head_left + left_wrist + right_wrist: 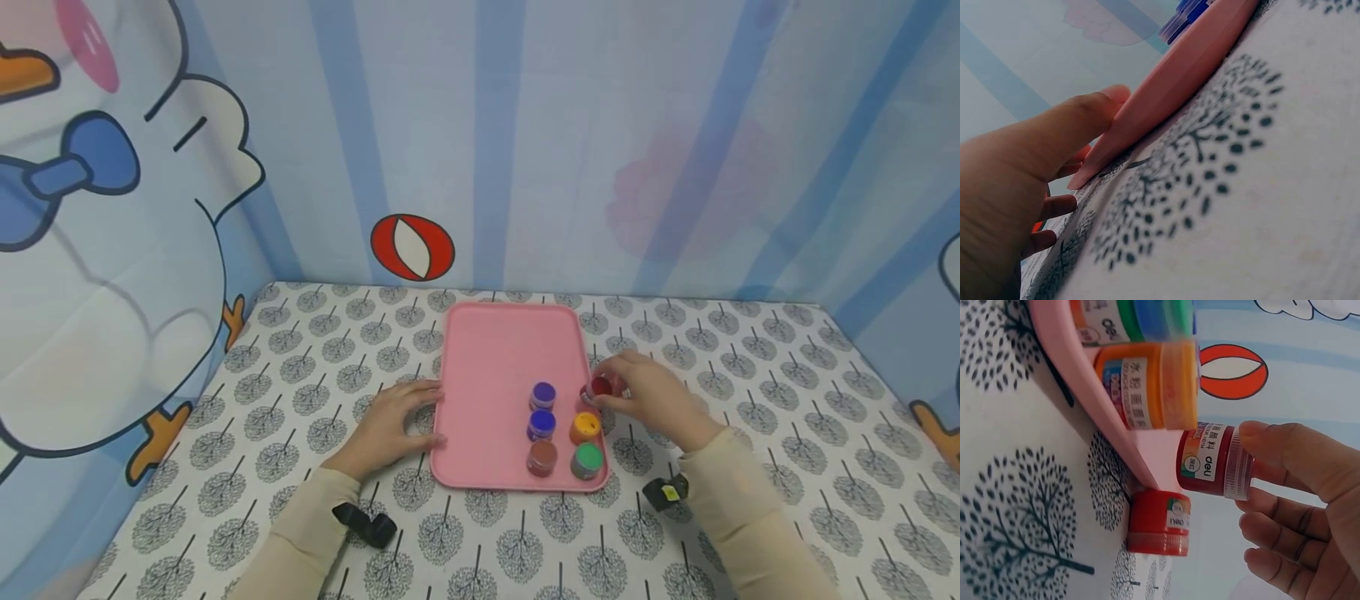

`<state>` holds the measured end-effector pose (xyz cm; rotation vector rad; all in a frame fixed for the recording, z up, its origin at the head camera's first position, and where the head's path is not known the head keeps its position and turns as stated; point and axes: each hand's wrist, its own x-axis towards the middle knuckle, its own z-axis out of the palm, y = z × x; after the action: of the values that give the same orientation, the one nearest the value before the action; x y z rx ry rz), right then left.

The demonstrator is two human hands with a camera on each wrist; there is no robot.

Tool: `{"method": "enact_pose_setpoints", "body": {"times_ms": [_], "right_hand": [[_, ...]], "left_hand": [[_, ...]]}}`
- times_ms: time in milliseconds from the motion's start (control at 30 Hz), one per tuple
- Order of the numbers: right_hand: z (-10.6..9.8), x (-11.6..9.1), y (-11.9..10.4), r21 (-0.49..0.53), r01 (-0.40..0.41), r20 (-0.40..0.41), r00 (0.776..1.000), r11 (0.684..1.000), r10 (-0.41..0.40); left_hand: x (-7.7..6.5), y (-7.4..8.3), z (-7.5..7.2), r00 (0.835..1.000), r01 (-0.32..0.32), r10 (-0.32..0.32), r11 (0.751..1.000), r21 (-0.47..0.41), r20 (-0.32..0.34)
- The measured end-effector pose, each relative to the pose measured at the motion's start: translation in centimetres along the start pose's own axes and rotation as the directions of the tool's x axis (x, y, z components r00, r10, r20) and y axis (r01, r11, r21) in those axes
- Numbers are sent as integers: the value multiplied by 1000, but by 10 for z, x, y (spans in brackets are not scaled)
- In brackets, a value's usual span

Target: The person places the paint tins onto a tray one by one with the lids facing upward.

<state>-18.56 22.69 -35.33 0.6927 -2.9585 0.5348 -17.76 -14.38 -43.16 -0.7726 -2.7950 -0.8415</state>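
In the head view my right hand (648,392) is at the right rim of the pink tray (495,350). It pinches a dark red paint jar (1204,459) by its clear ridged lid, thumb on one side and fingers on the other. Close by, a brighter red paint jar (1160,515) lies on its side beside the tray. Nearest in the tray is an orange paint jar (585,427), with a green one (587,461) in front. My left hand (390,423) rests at the tray's left edge, thumb (1100,109) against the rim and fingers spread.
A second column of paint jars stands in the tray: purple (543,396), blue (542,425) and brown (542,457). The tray lies on a tree-patterned cloth (315,367). Behind the table hangs a blue striped backdrop (555,150). Black wrist straps (365,525) sit on both sleeves.
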Motion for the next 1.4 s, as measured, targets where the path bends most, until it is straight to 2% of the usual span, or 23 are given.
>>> {"method": "enact_pose_setpoints", "body": {"times_ms": [300, 967, 1400], "right_hand": [[9, 7, -2, -22, 12, 8, 1000, 1000, -12], [17, 16, -2, -21, -21, 117, 993, 1000, 23], [18, 20, -2, -54, 14, 101, 995, 998, -9]], "left_hand": [[0, 1, 2, 1000, -1, 1, 1000, -1, 0], [1, 2, 2, 1000, -12, 11, 1000, -11, -3], [-1, -2, 1, 1000, -24, 24, 1000, -2, -11]]}}
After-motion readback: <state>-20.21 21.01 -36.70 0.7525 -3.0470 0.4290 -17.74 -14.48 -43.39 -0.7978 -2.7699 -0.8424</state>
